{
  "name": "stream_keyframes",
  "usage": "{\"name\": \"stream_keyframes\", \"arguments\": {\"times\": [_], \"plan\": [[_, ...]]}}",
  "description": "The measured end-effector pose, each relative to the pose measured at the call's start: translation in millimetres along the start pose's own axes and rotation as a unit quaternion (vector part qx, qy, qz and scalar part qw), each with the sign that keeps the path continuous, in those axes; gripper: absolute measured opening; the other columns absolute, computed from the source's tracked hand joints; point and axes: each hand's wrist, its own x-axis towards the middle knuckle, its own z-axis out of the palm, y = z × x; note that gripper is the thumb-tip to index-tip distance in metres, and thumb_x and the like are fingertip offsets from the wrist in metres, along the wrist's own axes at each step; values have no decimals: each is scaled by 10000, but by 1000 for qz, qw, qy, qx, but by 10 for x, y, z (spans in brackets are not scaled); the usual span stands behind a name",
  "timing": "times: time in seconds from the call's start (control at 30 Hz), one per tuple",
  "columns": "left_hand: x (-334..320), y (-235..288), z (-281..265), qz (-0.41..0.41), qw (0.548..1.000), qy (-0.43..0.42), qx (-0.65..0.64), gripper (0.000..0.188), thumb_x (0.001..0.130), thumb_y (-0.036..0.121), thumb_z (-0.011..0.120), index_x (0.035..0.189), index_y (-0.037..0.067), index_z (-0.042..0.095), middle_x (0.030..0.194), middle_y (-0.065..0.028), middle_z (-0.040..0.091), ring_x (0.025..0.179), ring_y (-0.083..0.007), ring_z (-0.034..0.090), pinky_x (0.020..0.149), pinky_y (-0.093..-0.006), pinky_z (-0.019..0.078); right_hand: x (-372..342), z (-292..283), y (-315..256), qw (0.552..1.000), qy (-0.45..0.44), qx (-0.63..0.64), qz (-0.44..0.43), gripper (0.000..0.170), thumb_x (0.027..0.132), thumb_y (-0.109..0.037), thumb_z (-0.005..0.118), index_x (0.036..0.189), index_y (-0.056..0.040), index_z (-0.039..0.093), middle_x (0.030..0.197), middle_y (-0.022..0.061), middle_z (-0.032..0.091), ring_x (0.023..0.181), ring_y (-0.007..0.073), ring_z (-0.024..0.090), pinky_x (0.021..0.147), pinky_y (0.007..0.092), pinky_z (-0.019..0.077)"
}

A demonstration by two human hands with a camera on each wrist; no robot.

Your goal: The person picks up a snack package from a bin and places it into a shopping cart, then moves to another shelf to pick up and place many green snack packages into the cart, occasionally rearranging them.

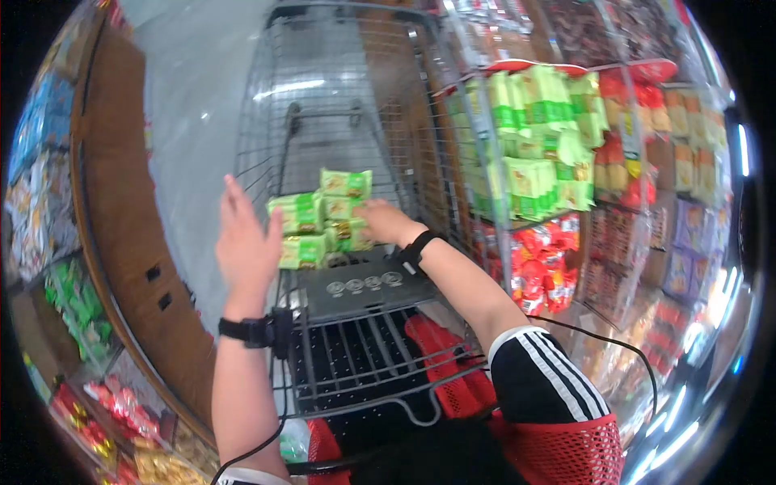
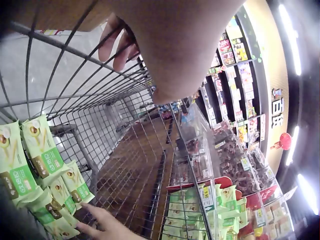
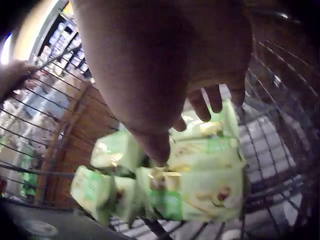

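Several pale green snack packets [image 1: 299, 213] lie in two columns inside a wire shopping cart [image 1: 271, 89], near its handle end. My right hand [image 1: 386, 223] is at the right-hand column, fingertips against the nearest packets [image 3: 205, 192]. In the right wrist view its thumb points down onto them and the fingers spread over the far ones. My left hand [image 1: 249, 250] is raised beside the left column with straight fingers and holds nothing. The left wrist view shows its fingers [image 2: 117, 47] in front of the cart's side wires.
Matching green packets [image 1: 533, 182] fill a shelf close along the cart's right side, with red packets [image 1: 537, 263] below. A grey child-seat panel [image 1: 364, 279] spans the cart's near end. On the left, beyond the floor aisle [image 1: 178, 89], stands a brown shelf unit [image 1: 113, 145].
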Motion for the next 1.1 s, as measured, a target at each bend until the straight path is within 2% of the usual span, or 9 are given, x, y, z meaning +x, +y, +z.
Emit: {"name": "stream_keyframes", "arguments": {"times": [0.17, 0.23, 0.33, 0.47, 0.53, 0.67, 0.83, 1.03, 1.1], "plan": [[-7, 8, -9, 2, 1000, -5, -25, 793, 890, 329, 581, 1487, 0, 176, 1414, -224, 391, 1196, -379, 509, 918, -428, 474, -983, -1719, -660, 971, 163, 96, -146, 375, 903, -194, 600, 1237, -29, 565, 1186, 181, 610, 1047, 330, 611, 908, 399, 489], [-7, 42, -31, -3, 999, -13, -29, 783, 896, 325, 573, 1486, -3, 175, 1419, -225, 384, 1195, -380, 510, 928, -428, 467, -1483, -2298, -730, 943, 270, 173, -86, 321, 900, -147, 620, 1201, -37, 596, 1128, 102, 651, 1000, 201, 625, 885, 320, 490], [-9, 21, -6, 4, 999, -12, -32, 775, 902, 322, 566, 1487, -1, 175, 1426, -224, 375, 1191, -374, 517, 932, -425, 463, -2077, -2700, -168, 888, 423, 176, 50, 329, 909, -162, 609, 1216, -45, 585, 959, 121, 682, 879, 196, 662, 788, 315, 516], [-30, -6, 31, 10, 999, -1, -45, 768, 906, 319, 561, 1493, 14, 170, 1431, -213, 374, 1174, -355, 537, 930, -416, 465, -2744, -2607, 825, 851, 459, -44, 252, 310, 862, -151, 632, 1142, -19, 614, 1000, 172, 680, 893, 287, 669, 810, 369, 518], [-41, 30, 12, 3, 998, -4, -55, 766, 908, 319, 559, 1496, 23, 168, 1432, -206, 375, 1169, -345, 545, 926, -415, 466, -2999, -2326, 1225, 845, 473, -59, 244, 297, 837, -133, 646, 1106, -8, 623, 1013, 181, 672, 898, 307, 657, 811, 385, 515], [-52, 26, 10, 6, 998, -4, -58, 765, 911, 321, 556, 1499, 30, 163, 1435, -197, 375, 1158, -335, 557, 923, -412, 468, -3117, -1920, 1161, 822, 477, 4, 312, 323, 803, -128, 681, 1103, -18, 629, 1052, 186, 652, 913, 335, 645, 822, 396, 514], [-56, -7, 26, 13, 999, -3, -48, 758, 915, 306, 558, 1500, 32, 162, 1433, -200, 375, 1158, -336, 556, 918, -409, 471, -3074, -1640, 1398, 798, 518, -127, 281, 665, 773, -131, 722, 1340, 26, 413, 1282, 260, 497, 1214, 414, 450, 1043, 449, 359], [-71, -12, 42, 18, 999, 7, -42, 751, 918, 294, 561, 1497, 22, 167, 1429, -213, 374, 1156, -341, 556, 918, -415, 471, -2928, -1744, 1863, 775, 559, -107, 274, 739, 721, -249, 784, 1318, 26, 447, 1236, 273, 516, 1160, 416, 478, 1005, 453, 377], [-68, -7, 42, 19, 999, 10, -41, 750, 919, 295, 560, 1495, 17, 169, 1425, -215, 378, 1153, -346, 556, 917, -417, 471, -2927, -1843, 1907, 787, 522, -74, 320, 754, 705, -289, 798, 1296, 44, 468, 1209, 265, 527, 1131, 410, 491, 994, 448, 382]]}}
